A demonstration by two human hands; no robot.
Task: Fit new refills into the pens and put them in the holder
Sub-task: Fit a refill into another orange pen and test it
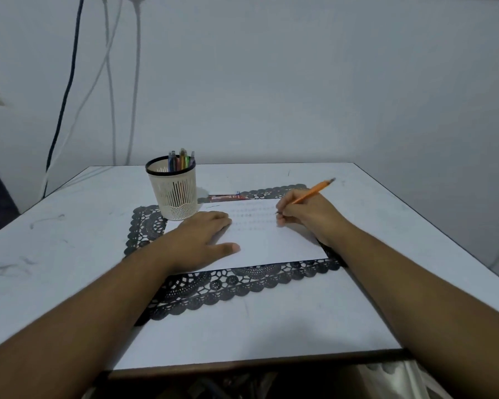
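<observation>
My right hand (306, 213) grips an orange pen (314, 191) in a writing hold, its tip down on a white sheet of paper (271, 243). Faint rows of marks run across the sheet near the tip. My left hand (202, 240) lies flat on the sheet's left part, fingers straight. A cream mesh holder (175, 197) with a black rim stands at the sheet's far left corner and has several coloured pens (182, 161) upright in it. A red packet (226, 196) lies behind the sheet, next to the holder.
A black lace placemat (228, 286) lies under the sheet on a white table (69, 254). The table's near edge runs across the bottom of the view. Cables (67, 90) hang down the wall at the back left.
</observation>
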